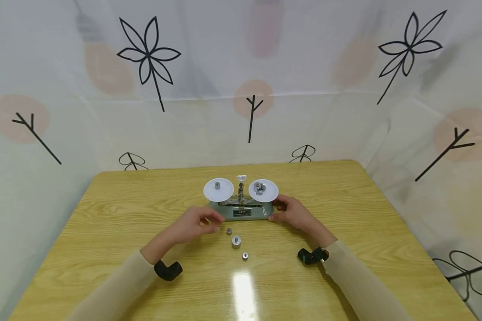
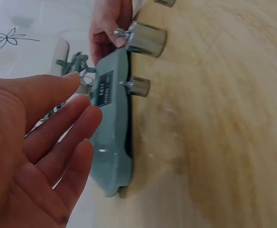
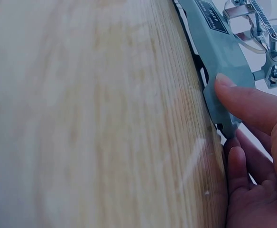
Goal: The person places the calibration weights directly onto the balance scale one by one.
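A green balance scale point(image 1: 242, 213) with two white pans stands on the table. The left pan point(image 1: 225, 194) bears one metal weight point(image 1: 217, 185), and the right pan point(image 1: 272, 191) bears several weights point(image 1: 259, 188) in a cluster. My right hand point(image 1: 296, 215) grips the right end of the base, thumb point(image 3: 243, 99) on its front face and the other fingers bent around the end. My left hand point(image 1: 194, 224) hovers by the base's left front corner, fingers point(image 2: 69, 137) loosely bent and holding nothing. Three weights stand in front of the scale: a small one point(image 1: 229, 231), a larger one point(image 1: 236, 242) and another small one point(image 1: 245, 256).
The wooden table point(image 1: 144, 191) has its far edge behind the scale, against a white patterned cloth point(image 1: 209, 129) that also hangs at both sides. A bright reflection lies on the tabletop near the front. Each wrist wears a black camera point(image 1: 168, 270).
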Demonstrator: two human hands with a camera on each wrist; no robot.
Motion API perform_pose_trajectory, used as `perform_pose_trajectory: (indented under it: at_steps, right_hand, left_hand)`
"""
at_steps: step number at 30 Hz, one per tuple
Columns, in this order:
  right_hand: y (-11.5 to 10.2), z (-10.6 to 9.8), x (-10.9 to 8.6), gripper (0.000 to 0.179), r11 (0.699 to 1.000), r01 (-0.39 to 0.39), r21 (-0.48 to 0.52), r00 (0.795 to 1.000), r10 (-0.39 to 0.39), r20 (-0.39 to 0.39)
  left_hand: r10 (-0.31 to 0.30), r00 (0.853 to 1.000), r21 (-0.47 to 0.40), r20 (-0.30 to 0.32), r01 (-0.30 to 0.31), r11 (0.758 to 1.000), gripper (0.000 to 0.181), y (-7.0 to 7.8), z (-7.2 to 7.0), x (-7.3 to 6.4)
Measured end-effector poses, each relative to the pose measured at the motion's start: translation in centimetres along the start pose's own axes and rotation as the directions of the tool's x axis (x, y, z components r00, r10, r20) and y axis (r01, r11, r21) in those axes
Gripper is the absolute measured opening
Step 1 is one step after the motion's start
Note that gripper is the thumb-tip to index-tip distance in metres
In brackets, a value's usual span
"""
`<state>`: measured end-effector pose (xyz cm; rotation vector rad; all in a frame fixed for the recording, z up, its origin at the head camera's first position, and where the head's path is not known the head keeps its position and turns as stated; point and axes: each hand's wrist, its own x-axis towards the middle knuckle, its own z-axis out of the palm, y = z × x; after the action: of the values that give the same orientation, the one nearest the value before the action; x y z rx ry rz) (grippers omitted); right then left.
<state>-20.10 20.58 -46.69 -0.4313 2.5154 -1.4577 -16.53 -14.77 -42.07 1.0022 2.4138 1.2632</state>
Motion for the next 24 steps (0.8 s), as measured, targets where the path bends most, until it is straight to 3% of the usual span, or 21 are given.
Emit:
perform_pose_trajectory:
  at_steps: [8,16,24]
  right_hand:
    - [-0.3,0.0,0.0,0.060,1.000,-0.001,-0.001,1.000,0.001,0.005]
    - [-0.4,0.0,0.0,0.060,1.000,-0.005,0.013,1.000,0.005,0.008]
    - [-0.4,0.0,0.0,0.062,1.000,-0.018,0.019,1.000,0.018,0.007]
  left_hand:
    - [-0.068,0.997,0.008,-0.028,0.068,0.998,0.031,-1.3,1.4,-0.1]
    - [-0.090,0.996,0.027,-0.030,0.091,0.996,0.029,-1.9,2.2,0.1]
    - [-0.093,0.996,-0.031,0.002,0.093,0.995,0.027,-2.1,2.6,0.6]
